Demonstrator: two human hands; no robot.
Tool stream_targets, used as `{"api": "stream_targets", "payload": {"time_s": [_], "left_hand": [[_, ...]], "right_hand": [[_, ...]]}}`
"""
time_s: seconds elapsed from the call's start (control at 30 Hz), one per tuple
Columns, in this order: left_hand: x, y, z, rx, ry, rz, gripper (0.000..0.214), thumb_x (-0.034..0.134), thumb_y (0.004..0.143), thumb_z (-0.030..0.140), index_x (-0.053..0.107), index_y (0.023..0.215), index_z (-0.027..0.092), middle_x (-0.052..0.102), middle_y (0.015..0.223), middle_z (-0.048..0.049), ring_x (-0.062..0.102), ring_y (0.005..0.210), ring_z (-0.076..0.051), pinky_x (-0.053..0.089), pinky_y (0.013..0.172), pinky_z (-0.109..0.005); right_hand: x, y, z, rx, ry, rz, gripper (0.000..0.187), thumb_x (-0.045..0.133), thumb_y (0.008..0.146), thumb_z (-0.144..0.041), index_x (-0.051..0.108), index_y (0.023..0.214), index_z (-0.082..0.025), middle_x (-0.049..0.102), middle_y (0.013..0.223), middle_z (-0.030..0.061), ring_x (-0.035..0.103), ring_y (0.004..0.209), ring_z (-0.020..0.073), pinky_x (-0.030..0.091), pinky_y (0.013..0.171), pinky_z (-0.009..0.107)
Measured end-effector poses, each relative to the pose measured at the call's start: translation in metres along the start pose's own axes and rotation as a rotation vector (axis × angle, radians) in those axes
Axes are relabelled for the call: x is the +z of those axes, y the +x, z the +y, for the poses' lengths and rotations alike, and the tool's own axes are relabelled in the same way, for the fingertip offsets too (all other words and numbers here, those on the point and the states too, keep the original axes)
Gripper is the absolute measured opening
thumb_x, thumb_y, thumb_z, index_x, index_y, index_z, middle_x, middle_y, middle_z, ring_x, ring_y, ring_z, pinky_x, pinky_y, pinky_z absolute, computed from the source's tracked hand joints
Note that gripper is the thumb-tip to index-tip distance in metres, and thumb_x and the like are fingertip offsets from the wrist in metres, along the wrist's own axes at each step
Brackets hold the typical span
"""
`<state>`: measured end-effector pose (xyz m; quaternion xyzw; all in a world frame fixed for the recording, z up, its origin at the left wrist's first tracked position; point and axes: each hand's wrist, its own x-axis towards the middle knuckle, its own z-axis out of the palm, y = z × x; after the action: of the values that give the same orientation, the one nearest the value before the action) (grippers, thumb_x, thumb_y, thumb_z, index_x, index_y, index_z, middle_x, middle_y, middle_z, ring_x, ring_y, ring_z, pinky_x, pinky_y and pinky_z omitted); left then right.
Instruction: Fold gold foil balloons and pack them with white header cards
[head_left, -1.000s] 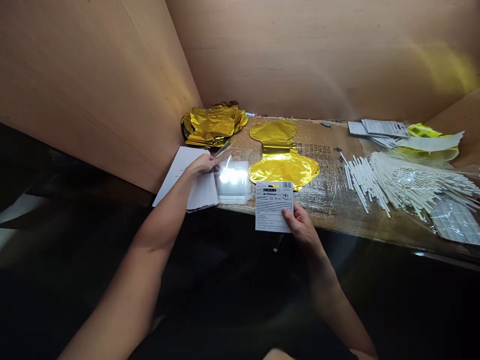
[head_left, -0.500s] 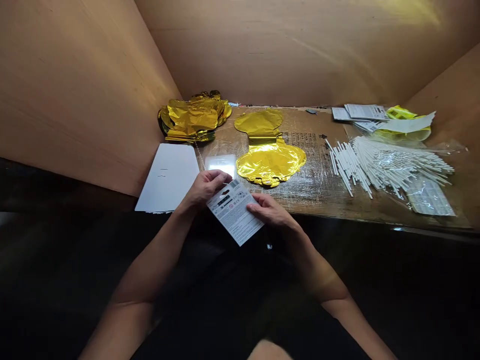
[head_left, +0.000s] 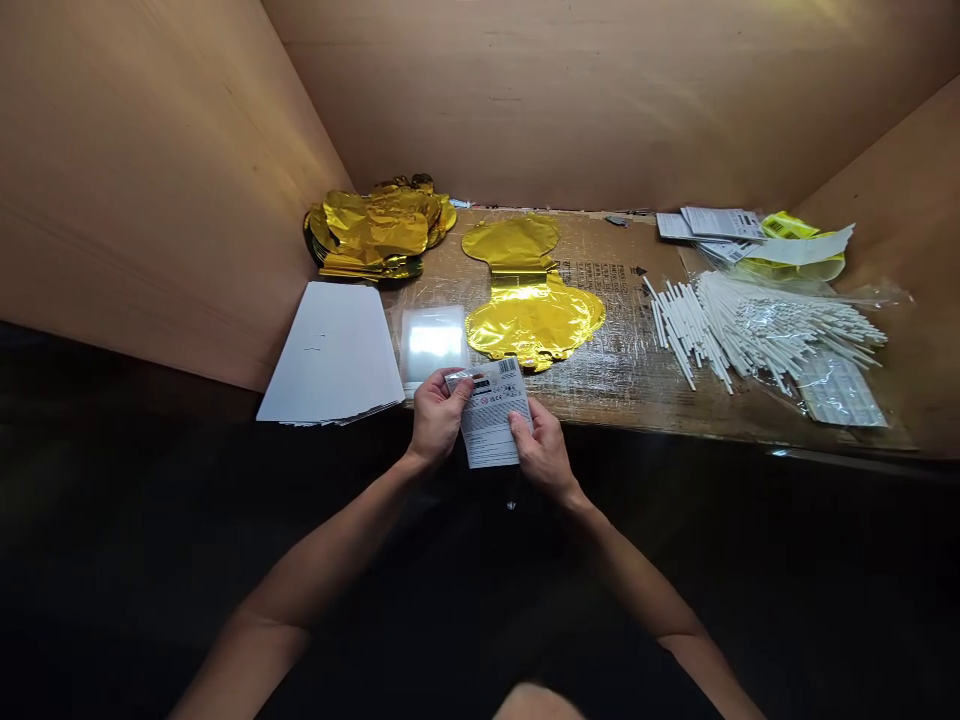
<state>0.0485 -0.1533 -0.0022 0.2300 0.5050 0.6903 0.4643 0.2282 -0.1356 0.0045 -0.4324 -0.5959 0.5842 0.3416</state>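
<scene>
Left hand (head_left: 439,418) and right hand (head_left: 543,458) gripped a printed card (head_left: 491,425) near the table (head_left: 622,400) edge; gold foil balloons (head_left: 375,228) lay heaped far left, another balloon (head_left: 529,320) lay flat, and white sticks (head_left: 750,330) lay piled right.

Flat foil balloon (head_left: 525,300) mid-table on plastic-covered cardboard (head_left: 622,405); foil balloon pile (head_left: 375,230) behind left, paper stack (head_left: 330,350) front left, clear bag (head_left: 433,345) between stack and balloon, balloon sticks (head_left: 750,330) right, printed cards (head_left: 709,224) behind them.

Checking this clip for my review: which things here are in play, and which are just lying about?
In play: left hand, right hand, printed barcode card they both hold.
Lying about: white sheet stack, clear plastic packet, gold foil balloon, white sticks.
</scene>
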Motion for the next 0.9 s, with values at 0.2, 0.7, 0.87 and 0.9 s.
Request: {"api": "stream_targets", "payload": {"time_s": [0.2,0.7,0.87,0.9], "left_hand": [[0.010,-0.009,-0.005,0.019,-0.074,0.042,0.041,0.094,0.078,0.043,0.072,0.101,0.018,0.083,0.098,-0.0076,0.080,0.084,-0.023,0.067,0.079,-0.038],[0.012,-0.010,-0.010,-0.022,-0.068,0.090,0.046,0.097,0.074,0.042,0.069,0.102,0.019,0.083,0.092,-0.0054,0.081,0.086,-0.025,0.067,0.083,-0.042],[0.009,-0.005,-0.009,0.056,-0.100,0.130,0.049,0.098,0.070,0.032,0.067,0.106,0.021,0.083,0.113,-0.0089,0.081,0.100,-0.025,0.065,0.093,-0.042],[0.010,-0.004,-0.009,0.051,-0.103,0.141,0.049,0.098,0.071,0.034,0.066,0.105,0.020,0.084,0.109,-0.0083,0.081,0.096,-0.024,0.065,0.092,-0.042]], "right_hand": [[0.002,-0.006,0.009,-0.004,0.034,0.046,0.030,0.059,0.102,-0.049,0.069,0.111,-0.022,0.077,0.102,0.0090,0.071,0.091,0.0269,0.060,0.079,0.037],[0.006,-0.012,0.012,-0.015,0.008,0.086,0.029,0.057,0.104,-0.046,0.066,0.119,-0.023,0.077,0.111,0.0097,0.073,0.094,0.0270,0.061,0.085,0.040],[0.009,-0.018,0.013,0.000,0.005,0.100,0.030,0.056,0.104,-0.046,0.065,0.121,-0.024,0.077,0.113,0.0103,0.073,0.096,0.0280,0.060,0.083,0.039],[0.012,-0.019,0.014,-0.007,0.008,0.121,0.030,0.056,0.104,-0.046,0.065,0.122,-0.024,0.077,0.114,0.0105,0.073,0.097,0.0281,0.060,0.085,0.039]]}}
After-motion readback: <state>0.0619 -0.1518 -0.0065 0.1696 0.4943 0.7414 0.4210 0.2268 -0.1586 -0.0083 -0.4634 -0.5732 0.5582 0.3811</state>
